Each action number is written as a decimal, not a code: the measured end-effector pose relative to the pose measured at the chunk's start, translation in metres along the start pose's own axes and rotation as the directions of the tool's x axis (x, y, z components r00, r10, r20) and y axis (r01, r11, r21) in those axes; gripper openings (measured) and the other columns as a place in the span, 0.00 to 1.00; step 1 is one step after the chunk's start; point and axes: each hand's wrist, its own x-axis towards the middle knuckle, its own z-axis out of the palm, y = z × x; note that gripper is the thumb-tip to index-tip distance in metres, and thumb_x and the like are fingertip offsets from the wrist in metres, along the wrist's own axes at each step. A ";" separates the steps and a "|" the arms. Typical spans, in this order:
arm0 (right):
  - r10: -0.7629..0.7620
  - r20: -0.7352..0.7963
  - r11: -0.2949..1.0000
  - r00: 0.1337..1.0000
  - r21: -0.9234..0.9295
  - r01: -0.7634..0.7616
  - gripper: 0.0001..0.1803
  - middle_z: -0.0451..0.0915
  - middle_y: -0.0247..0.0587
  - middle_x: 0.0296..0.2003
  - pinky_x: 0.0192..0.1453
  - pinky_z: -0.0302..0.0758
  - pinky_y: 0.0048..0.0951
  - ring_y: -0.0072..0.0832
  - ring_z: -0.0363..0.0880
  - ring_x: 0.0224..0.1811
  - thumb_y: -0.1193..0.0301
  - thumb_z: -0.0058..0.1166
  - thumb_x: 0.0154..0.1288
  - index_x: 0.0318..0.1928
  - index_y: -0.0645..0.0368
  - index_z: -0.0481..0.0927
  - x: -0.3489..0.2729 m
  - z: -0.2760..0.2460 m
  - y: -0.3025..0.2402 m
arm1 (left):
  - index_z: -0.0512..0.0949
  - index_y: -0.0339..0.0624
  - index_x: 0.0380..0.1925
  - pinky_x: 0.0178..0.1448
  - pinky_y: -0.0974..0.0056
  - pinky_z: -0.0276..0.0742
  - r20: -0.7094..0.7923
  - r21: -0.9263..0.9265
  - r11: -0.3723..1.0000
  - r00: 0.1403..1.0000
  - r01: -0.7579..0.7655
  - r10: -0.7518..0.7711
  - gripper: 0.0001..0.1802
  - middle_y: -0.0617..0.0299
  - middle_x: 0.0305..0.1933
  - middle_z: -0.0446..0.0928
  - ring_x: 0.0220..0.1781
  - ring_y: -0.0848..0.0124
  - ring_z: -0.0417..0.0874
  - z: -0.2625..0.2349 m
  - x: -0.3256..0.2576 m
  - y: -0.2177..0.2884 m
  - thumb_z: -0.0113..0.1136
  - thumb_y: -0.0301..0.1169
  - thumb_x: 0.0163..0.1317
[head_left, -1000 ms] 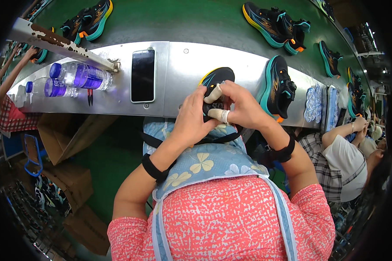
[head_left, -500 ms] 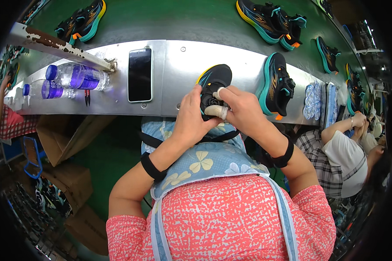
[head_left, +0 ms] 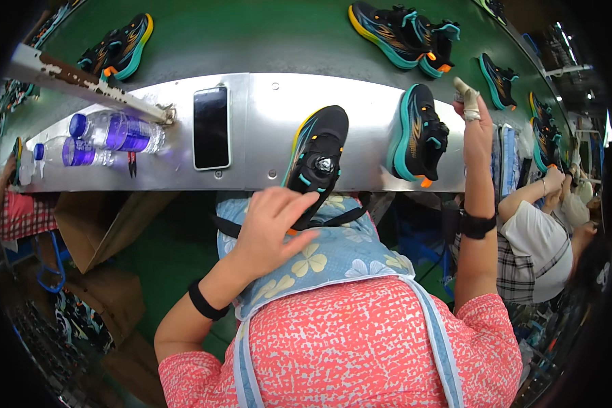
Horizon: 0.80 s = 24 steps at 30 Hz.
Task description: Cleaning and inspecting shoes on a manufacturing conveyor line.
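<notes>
Two hands work apart here: the left hand [head_left: 273,224] rests with loose, spread fingers [head_left: 299,204] on the heel of a black shoe [head_left: 317,158] with teal and orange trim, which lies at the frame's centre on the steel counter [head_left: 265,102], its heel overhanging the near edge. The right hand [head_left: 474,122], a taped finger up, holds nothing, raised at upper right beside a second black-and-teal shoe [head_left: 418,132]. Judging by this, the centre shoe looks set down, the next not yet taken.
</notes>
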 end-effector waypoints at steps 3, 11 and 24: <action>0.467 -0.321 0.881 0.824 0.087 -0.465 0.29 0.78 0.38 0.52 0.59 0.71 0.30 0.24 0.73 0.54 0.48 0.36 0.75 0.63 0.56 0.72 -0.015 -0.033 0.090 | 0.74 0.46 0.59 0.57 0.57 0.63 0.107 0.121 0.984 0.987 -0.131 0.118 0.33 0.61 0.44 0.77 0.53 0.60 0.72 0.020 0.000 -0.018 0.66 0.26 0.49; 0.402 -0.002 0.896 0.915 0.206 -0.393 0.30 0.75 0.40 0.57 0.56 0.76 0.30 0.26 0.76 0.55 0.51 0.35 0.77 0.66 0.60 0.67 -0.076 0.110 0.044 | 0.76 0.57 0.56 0.49 0.54 0.59 0.125 0.297 0.951 0.991 -0.090 0.054 0.28 0.61 0.37 0.77 0.48 0.63 0.75 0.075 0.064 0.010 0.65 0.34 0.52; 0.053 0.111 0.942 0.992 -0.336 -0.013 0.18 0.81 0.43 0.48 0.56 0.71 0.25 0.23 0.77 0.50 0.68 0.50 0.72 0.59 0.60 0.76 0.063 0.027 0.068 | 0.82 0.53 0.40 0.53 0.53 0.64 -0.196 0.632 0.758 0.980 0.162 -0.046 0.13 0.62 0.34 0.82 0.46 0.63 0.79 -0.060 0.217 -0.126 0.64 0.41 0.56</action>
